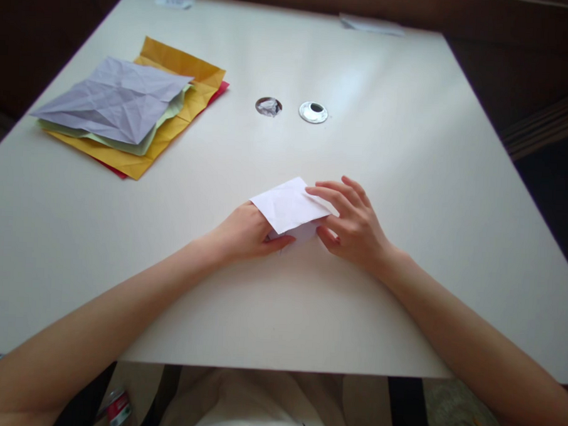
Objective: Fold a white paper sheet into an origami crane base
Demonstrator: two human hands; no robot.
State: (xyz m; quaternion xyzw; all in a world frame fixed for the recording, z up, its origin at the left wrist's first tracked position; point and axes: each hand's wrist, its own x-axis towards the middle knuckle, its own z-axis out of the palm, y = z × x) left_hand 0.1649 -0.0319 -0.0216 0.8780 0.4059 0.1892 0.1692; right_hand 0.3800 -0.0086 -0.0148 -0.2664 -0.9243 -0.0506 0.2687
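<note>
A small folded sheet of white paper (pixel 291 206) is between my hands near the middle of the white table (pixel 279 319). My left hand (pixel 250 231) grips the paper's left side; its thumb lies along the lower layer while the other fingers are hidden beneath the upper flap. At the right corner, my right hand (pixel 352 222) has its thumb and a finger closed about the paper's edge, with the remaining fingers raised and bent above it. The upper flap stands apart from the layer below along the near side.
Creased sheets lie stacked at the left: a pale lilac sheet (pixel 124 99) on top, then a light green one (pixel 143 145), a yellow one (pixel 174 130) and a red one (pixel 221 91). Two round table holes (pixel 268 107) are beyond my hands. White papers (pixel 372 25) lie along the far edge.
</note>
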